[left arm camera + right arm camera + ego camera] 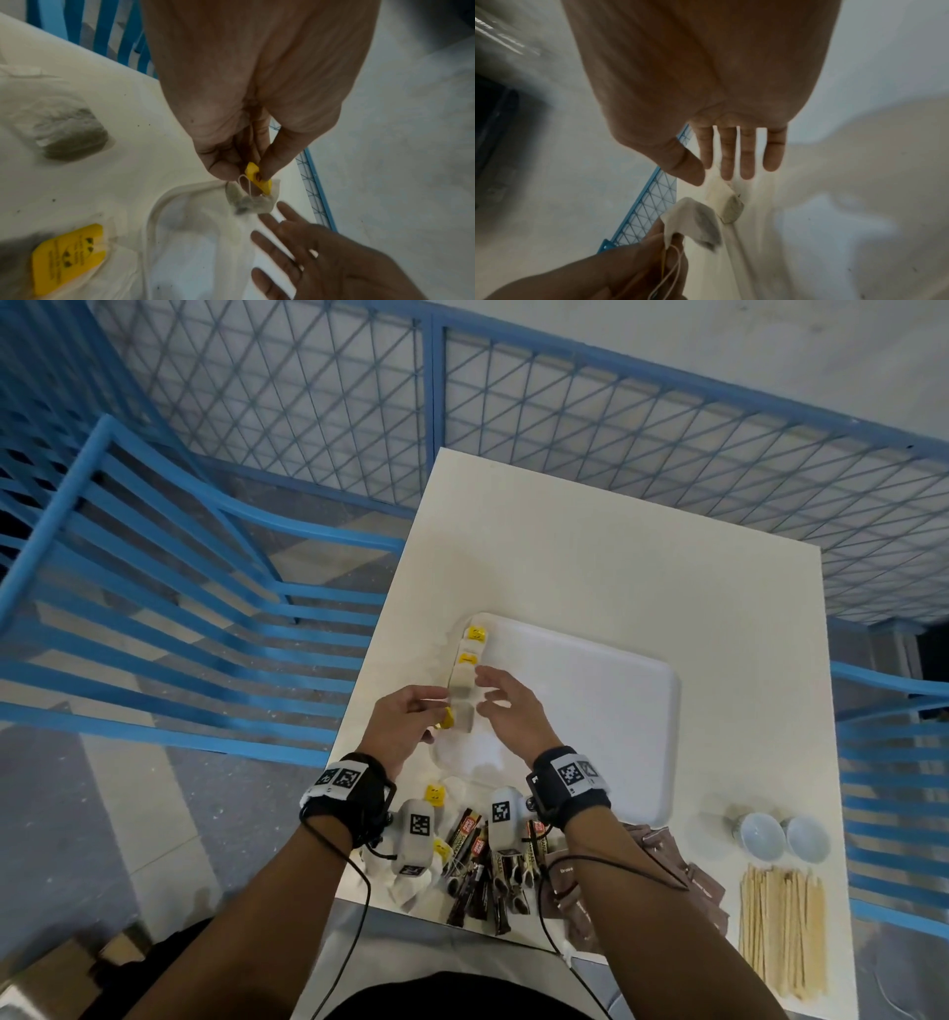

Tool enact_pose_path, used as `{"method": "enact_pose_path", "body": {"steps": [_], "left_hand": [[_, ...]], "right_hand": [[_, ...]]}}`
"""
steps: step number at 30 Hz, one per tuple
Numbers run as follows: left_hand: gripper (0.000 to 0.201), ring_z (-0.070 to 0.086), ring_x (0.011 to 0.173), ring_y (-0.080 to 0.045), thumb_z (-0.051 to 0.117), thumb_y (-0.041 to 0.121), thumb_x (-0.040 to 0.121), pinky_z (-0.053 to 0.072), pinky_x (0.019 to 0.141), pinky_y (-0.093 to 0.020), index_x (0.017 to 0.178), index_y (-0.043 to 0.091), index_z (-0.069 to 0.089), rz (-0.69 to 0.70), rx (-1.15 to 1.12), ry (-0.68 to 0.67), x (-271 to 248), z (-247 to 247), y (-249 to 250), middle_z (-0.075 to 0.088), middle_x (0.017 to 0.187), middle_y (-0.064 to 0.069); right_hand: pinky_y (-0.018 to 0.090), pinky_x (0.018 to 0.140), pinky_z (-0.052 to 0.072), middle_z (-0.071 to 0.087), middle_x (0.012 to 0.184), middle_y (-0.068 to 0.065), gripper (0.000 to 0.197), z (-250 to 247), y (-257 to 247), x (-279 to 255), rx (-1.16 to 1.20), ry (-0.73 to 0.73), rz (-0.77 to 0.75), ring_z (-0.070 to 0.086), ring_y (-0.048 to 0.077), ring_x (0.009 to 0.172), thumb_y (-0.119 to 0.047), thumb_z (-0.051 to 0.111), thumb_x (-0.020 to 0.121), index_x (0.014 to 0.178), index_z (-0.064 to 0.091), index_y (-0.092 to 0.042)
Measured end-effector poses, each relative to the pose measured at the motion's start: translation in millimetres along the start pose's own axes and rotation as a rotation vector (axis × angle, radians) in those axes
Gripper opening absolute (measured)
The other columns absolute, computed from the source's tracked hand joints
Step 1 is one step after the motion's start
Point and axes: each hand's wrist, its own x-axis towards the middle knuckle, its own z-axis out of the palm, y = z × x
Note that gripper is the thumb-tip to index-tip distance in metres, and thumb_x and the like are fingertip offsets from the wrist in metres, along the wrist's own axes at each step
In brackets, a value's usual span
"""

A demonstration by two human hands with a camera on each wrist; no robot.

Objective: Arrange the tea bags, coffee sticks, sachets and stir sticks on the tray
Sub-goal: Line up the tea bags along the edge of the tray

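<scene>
A white tray (590, 711) lies mid-table. Tea bags with yellow tags (476, 634) line its left edge. My left hand (436, 711) pinches the yellow tag (258, 178) of a tea bag (250, 200), which dangles just over the tray's left rim. My right hand (485, 690) hovers beside it over the tray, fingers (727, 158) straight and spread, holding nothing. In the right wrist view the dangling bag (695, 221) hangs next to one lying on the tray edge (727, 205).
Loose tea bags (436, 796), dark coffee sticks (477, 865) and brown sachets (667, 865) crowd the near table edge under my wrists. Wooden stir sticks (783, 927) and two small cups (780, 837) sit near right. Blue chairs and a mesh fence surround the table.
</scene>
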Motion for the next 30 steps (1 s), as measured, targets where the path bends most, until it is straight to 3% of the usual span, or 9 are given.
{"method": "enact_pose_path", "body": {"steps": [2,4,11,14,17,19,26,30], "left_hand": [[0.026,0.066,0.085,-0.019,0.067,-0.006,0.09,0.048,0.067,-0.028,0.11,0.011,0.073,0.003,0.012,-0.007,-0.4,-1.0,1.8,0.076,0.098,-0.011],[0.026,0.067,0.085,-0.018,0.067,-0.004,0.091,0.049,0.068,-0.029,0.113,0.01,0.072,0.008,0.022,-0.016,-1.1,-1.6,3.2,0.077,0.1,-0.012],[0.023,0.069,0.085,-0.02,0.067,-0.003,0.093,0.054,0.069,-0.029,0.113,0.008,0.07,-0.012,-0.08,-0.029,-0.7,-2.4,5.3,0.075,0.098,-0.011],[0.018,0.069,0.084,-0.023,0.065,0.005,0.097,0.056,0.066,-0.026,0.113,0.0,0.071,-0.026,-0.118,-0.001,-1.0,0.2,5.8,0.074,0.094,-0.012],[0.029,0.071,0.086,-0.022,0.057,0.018,0.104,0.057,0.067,-0.028,0.112,-0.005,0.072,-0.075,-0.162,-0.016,-1.0,0.7,6.8,0.076,0.099,-0.015],[0.028,0.07,0.091,-0.025,0.054,0.015,0.105,0.057,0.07,-0.03,0.113,-0.004,0.072,-0.091,-0.177,-0.035,-1.8,0.7,7.2,0.076,0.102,-0.015],[0.017,0.069,0.086,-0.024,0.075,0.004,0.09,0.059,0.075,-0.034,0.107,0.006,0.074,-0.051,-0.104,-0.041,-4.6,3.3,7.2,0.075,0.092,-0.012],[0.018,0.067,0.083,-0.024,0.073,-0.001,0.089,0.06,0.076,-0.034,0.106,0.006,0.073,-0.007,-0.085,-0.006,-3.2,3.1,8.0,0.074,0.09,-0.013]], "right_hand": [[0.02,0.097,0.046,0.068,0.122,-0.013,0.037,-1.0,-4.5,0.7,-0.016,-0.069,-0.043,0.062,0.007,0.111,-0.014,0.064,0.093,0.128,0.066,-0.027],[0.014,0.089,0.046,0.072,0.116,-0.01,0.029,-1.2,-7.6,1.1,-0.059,-0.136,-0.073,0.065,0.004,0.106,-0.021,0.068,0.093,0.123,0.07,-0.024],[0.024,0.077,0.054,0.074,0.077,0.0,0.018,1.1,-5.9,-1.3,0.056,-0.103,-0.073,0.067,0.017,0.067,-0.015,0.074,0.09,0.108,0.076,-0.011],[0.026,0.075,0.053,0.075,0.079,-0.003,0.01,0.8,-7.5,-3.0,0.106,-0.059,-0.042,0.068,0.018,0.069,-0.012,0.075,0.088,0.098,0.075,-0.015],[0.024,0.071,0.051,0.076,0.083,-0.001,0.008,-0.3,-8.3,-3.5,0.128,0.002,-0.011,0.07,0.016,0.07,-0.013,0.076,0.087,0.093,0.075,-0.017],[0.021,0.066,0.048,0.076,0.083,0.003,0.008,-0.4,-9.8,-5.0,0.17,0.016,0.003,0.068,0.014,0.066,-0.011,0.075,0.087,0.095,0.074,-0.012],[0.016,0.056,0.047,0.073,0.078,0.011,0.01,1.4,-18.2,-8.5,0.236,-0.002,0.003,0.065,0.017,0.061,-0.011,0.072,0.09,0.098,0.072,-0.004],[0.025,0.066,0.047,0.075,0.084,0.013,0.025,2.1,-21.8,-6.9,0.185,-0.03,0.066,0.067,0.015,0.069,-0.03,0.059,0.099,0.099,0.074,-0.01]]}}
